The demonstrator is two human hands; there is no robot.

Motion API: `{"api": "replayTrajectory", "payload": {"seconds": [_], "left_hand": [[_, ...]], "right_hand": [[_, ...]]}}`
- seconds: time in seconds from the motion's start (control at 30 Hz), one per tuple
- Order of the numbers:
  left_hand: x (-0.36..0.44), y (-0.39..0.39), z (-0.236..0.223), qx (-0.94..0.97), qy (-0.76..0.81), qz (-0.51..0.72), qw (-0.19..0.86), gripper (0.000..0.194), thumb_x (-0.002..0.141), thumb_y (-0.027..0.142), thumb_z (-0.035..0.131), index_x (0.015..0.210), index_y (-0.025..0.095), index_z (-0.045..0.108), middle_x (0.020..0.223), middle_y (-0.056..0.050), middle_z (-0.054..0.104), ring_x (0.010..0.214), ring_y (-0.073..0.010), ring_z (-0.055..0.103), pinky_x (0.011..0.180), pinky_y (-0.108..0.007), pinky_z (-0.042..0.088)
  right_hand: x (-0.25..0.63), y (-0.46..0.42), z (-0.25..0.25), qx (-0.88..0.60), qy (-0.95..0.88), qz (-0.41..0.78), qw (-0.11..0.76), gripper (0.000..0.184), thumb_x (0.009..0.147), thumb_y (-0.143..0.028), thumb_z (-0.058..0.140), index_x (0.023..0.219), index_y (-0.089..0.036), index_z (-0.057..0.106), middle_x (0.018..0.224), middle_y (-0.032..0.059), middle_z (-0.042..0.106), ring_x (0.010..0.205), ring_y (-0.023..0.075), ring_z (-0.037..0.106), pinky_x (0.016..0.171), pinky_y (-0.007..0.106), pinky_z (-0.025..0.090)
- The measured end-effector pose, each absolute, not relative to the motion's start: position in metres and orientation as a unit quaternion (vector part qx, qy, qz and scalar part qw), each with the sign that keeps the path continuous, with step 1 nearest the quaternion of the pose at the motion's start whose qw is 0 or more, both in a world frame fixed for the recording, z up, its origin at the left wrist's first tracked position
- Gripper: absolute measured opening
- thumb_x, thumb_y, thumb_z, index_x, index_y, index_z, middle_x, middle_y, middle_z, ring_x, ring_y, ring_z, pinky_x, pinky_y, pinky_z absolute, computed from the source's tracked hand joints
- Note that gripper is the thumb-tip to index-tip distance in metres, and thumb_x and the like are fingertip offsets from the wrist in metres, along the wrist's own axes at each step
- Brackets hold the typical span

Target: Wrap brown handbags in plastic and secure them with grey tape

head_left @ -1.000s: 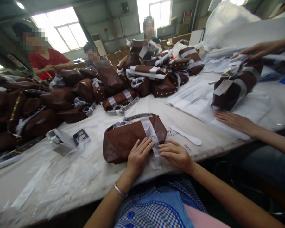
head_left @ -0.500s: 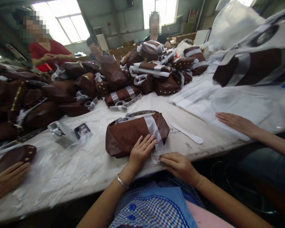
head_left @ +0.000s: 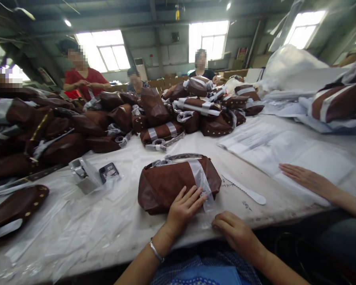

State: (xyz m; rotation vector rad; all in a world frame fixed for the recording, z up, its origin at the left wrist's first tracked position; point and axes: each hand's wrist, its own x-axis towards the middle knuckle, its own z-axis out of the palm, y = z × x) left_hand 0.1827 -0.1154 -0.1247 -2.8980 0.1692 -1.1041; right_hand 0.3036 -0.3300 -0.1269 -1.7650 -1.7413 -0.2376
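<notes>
A brown bag (head_left: 166, 184) wrapped with a clear plastic strip (head_left: 202, 183) lies on the white table (head_left: 112, 225) in front of me. My left hand (head_left: 184, 208) rests flat on the bag's near side, fingers spread and touching the strip. At the table's front edge my right hand (head_left: 235, 233) lies with its fingers bent over the strip's loose lower end; whether it pinches the strip is not clear.
A white serrated plastic tool (head_left: 245, 190) lies right of the bag. Piles of brown bags (head_left: 195, 107) cover the far and left table. Another person's hand (head_left: 308, 180) presses clear plastic sheets (head_left: 273, 148) at right. A small dark card (head_left: 109, 172) and loose film lie at left. Other people work beyond.
My right hand slid down from the bag to the table edge along the strip. The view tilted upward. A wrapped bag carried at the right was moved off to the far right.
</notes>
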Motion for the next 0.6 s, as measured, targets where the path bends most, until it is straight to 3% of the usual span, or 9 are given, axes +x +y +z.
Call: {"api": "replayTrajectory", "payload": {"seconds": [0.07, 0.23, 0.3, 0.4, 0.6], "left_hand": [[0.183, -0.116, -0.125, -0.932, 0.054, -0.358, 0.015, 0.041, 0.1, 0.017, 0.05, 0.14, 0.024, 0.053, 0.146, -0.003, 0.053, 0.14, -0.0184, 0.044, 0.12, -0.043, 0.035], [0.183, -0.117, -0.122, -0.933, 0.045, -0.358, -0.006, 0.041, 0.101, 0.012, 0.044, 0.14, 0.021, 0.052, 0.144, -0.003, 0.056, 0.139, -0.0167, 0.046, 0.12, -0.042, 0.035], [0.182, -0.118, -0.12, -0.933, 0.043, -0.356, -0.011, 0.041, 0.102, 0.014, 0.043, 0.142, 0.02, 0.049, 0.144, -0.004, 0.056, 0.139, -0.0169, 0.046, 0.121, -0.042, 0.034], [0.182, -0.118, -0.121, -0.936, 0.048, -0.349, -0.006, 0.041, 0.102, 0.015, 0.042, 0.143, 0.019, 0.05, 0.145, -0.005, 0.054, 0.139, -0.0183, 0.046, 0.121, -0.043, 0.033], [0.182, -0.119, -0.127, -0.937, 0.063, -0.343, 0.026, 0.039, 0.102, 0.016, 0.044, 0.139, 0.02, 0.054, 0.145, -0.004, 0.054, 0.138, -0.0201, 0.047, 0.12, -0.045, 0.035]], "right_hand": [[0.306, -0.333, -0.123, -0.679, -0.627, -0.15, 0.35, 0.019, 0.097, -0.013, 0.054, 0.111, -0.02, 0.065, 0.095, 0.0059, 0.068, 0.084, 0.0185, 0.065, 0.077, 0.03, 0.057], [0.312, -0.315, -0.109, -0.704, -0.566, -0.263, 0.339, 0.049, 0.092, -0.014, 0.063, 0.139, -0.023, 0.053, 0.123, 0.012, 0.065, 0.114, 0.0256, 0.062, 0.098, 0.041, 0.054], [0.317, -0.304, -0.106, -0.678, -0.606, -0.271, 0.315, 0.045, 0.093, -0.009, 0.059, 0.135, -0.026, 0.058, 0.118, 0.0087, 0.069, 0.113, 0.0237, 0.062, 0.098, 0.041, 0.052], [0.325, -0.293, -0.108, -0.641, -0.647, -0.264, 0.317, 0.031, 0.093, -0.008, 0.059, 0.116, -0.026, 0.07, 0.1, 0.0037, 0.074, 0.096, 0.0193, 0.066, 0.091, 0.038, 0.052], [0.329, -0.291, -0.116, -0.645, -0.648, -0.221, 0.339, 0.021, 0.094, -0.01, 0.059, 0.102, -0.022, 0.073, 0.085, 0.0026, 0.073, 0.079, 0.0162, 0.065, 0.075, 0.032, 0.052]]}}
